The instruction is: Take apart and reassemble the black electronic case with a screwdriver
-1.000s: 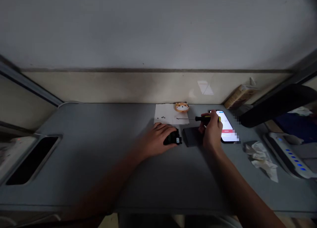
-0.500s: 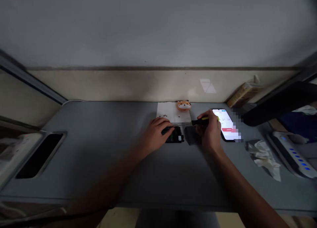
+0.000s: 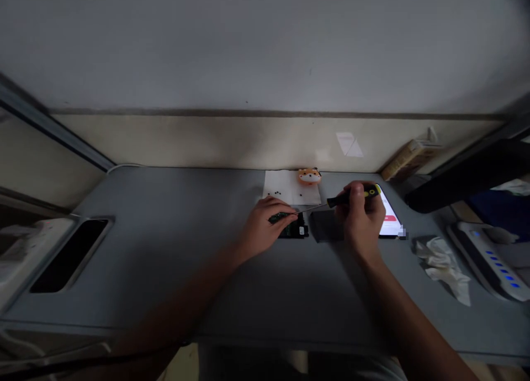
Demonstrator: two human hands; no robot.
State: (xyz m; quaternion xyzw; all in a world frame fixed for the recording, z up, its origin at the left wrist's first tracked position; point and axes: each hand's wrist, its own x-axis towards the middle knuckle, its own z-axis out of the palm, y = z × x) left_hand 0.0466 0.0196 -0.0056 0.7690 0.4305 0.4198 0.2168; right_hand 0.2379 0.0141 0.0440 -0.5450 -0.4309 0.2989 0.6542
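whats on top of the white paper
An orange animal-faced figure at the far right, and small dark bits nearer the front. The left hand hides the near left corner of the paper; anything there, or under the figure, can't be seen.

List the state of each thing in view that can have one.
Left hand: fingers closed on green board
Right hand: closed around screwdriver
Screwdriver: tip toward left hand
Left phone: screen dark
Right phone: screen lit, partly hidden
Box with blue lights: lit
Tissue: crumpled
Paper: laid flat
Dark bits: lying on paper
Animal-faced figure: upright
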